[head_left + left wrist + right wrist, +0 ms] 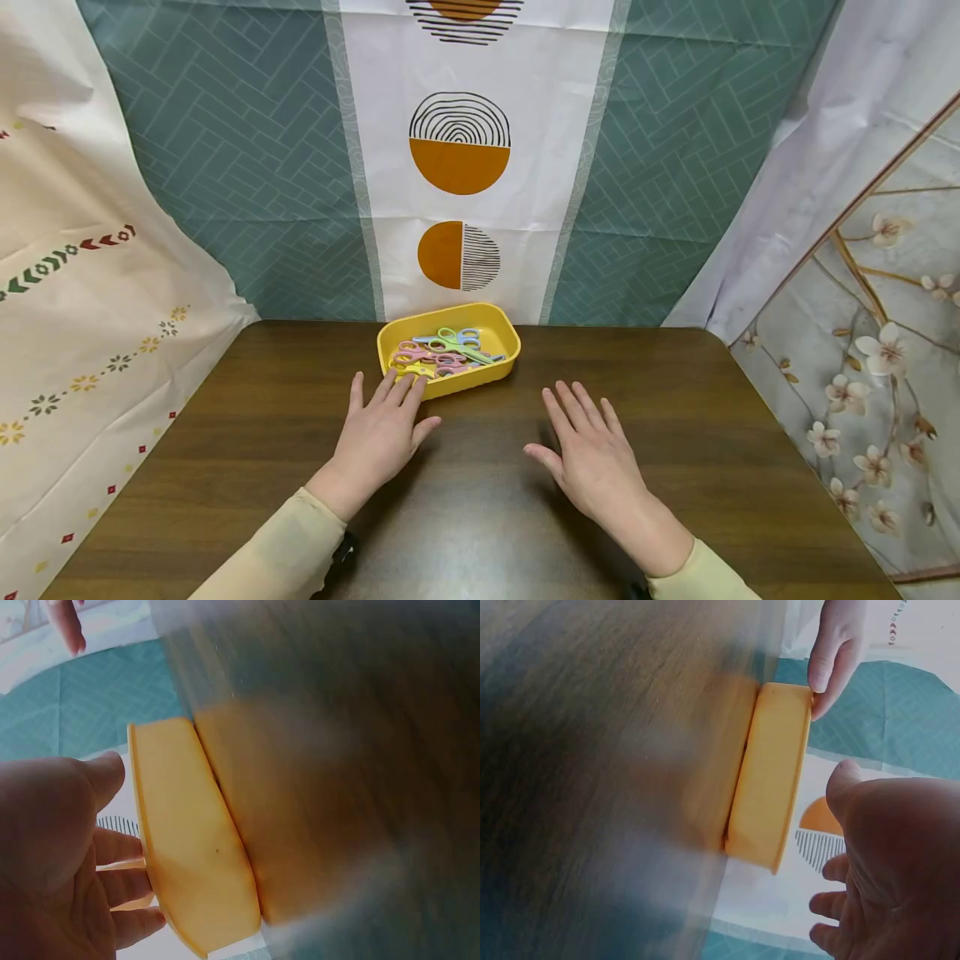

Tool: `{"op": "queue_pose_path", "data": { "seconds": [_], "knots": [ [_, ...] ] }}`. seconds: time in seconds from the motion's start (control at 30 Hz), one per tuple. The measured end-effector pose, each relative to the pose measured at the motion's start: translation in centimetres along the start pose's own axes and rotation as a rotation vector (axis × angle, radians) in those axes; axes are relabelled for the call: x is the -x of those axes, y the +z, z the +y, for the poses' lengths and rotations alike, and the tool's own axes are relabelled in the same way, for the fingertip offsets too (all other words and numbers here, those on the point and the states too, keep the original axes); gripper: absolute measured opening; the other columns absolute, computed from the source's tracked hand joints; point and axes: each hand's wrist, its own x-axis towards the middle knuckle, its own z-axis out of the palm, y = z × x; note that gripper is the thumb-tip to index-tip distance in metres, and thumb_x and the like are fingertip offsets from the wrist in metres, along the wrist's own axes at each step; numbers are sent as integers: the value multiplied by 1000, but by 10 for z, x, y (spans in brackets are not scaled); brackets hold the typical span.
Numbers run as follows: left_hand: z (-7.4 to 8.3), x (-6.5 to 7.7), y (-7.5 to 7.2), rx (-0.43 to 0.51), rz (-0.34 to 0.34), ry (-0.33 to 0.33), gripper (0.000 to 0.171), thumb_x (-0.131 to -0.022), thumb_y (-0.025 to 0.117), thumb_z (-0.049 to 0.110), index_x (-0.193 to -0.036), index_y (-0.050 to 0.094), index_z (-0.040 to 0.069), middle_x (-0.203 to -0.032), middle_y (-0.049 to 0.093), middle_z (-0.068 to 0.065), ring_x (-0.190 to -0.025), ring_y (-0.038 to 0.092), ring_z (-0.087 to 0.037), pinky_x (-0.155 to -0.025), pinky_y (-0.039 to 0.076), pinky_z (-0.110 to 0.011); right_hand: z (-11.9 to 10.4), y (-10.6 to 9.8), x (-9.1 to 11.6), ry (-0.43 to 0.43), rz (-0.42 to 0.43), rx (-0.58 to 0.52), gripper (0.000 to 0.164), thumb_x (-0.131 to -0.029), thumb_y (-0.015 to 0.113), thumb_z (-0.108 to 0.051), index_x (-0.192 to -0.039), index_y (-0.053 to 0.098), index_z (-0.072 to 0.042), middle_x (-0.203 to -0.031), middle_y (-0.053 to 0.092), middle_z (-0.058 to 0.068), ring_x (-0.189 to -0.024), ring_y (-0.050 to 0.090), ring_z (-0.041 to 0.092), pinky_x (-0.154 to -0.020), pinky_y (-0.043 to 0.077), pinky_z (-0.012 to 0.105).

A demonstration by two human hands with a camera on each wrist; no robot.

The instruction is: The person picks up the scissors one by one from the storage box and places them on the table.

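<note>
A yellow plastic tray (472,381) stands at the far side of the table, holding several small scissors. Green scissors (459,344) lie on top, with pink scissors (410,353), blue and yellow ones around them. My left hand (380,439) is at the tray's near left corner, fingers spread, its fingertips over the near rim; the left wrist view shows the tray's outer wall (199,840) beside those fingers. To the right of the tray, my right hand (596,454) hovers above the table, fingers straight and thumb apart, holding nothing.
The dark wooden table (465,517) reaches back to a green and white patterned curtain (480,200). A cream cloth (90,333) hangs on the left side, a floral one (862,400) on the right.
</note>
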Motion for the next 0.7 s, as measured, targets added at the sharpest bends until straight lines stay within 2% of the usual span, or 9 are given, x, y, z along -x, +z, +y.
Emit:
{"op": "queue_pose_path", "data": {
  "seconds": [0.23, 0.7],
  "knots": [
    [9, 5, 0, -8, 24, 30, 69, -107, 70, 53, -155, 61, 5, -152, 64, -17, -151, 51, -42, -126, 16, -78, -1, 2, 0, -8, 7, -2, 84, -106, 66, -59, -168, 45, -6, -173, 42, 18, -163, 33, 40, -128, 27, 67],
    [27, 12, -1, -35, 53, 57, 71, -104, 73, 54, -156, 60, 6, -154, 65, -12, -145, 58, -40, -121, 26, -79, -8, 5, -3, -19, 7, -13, 82, -106, 67, -58, -166, 47, -6, -172, 45, 17, -159, 40, 38, -129, 27, 66]
  ]
}}
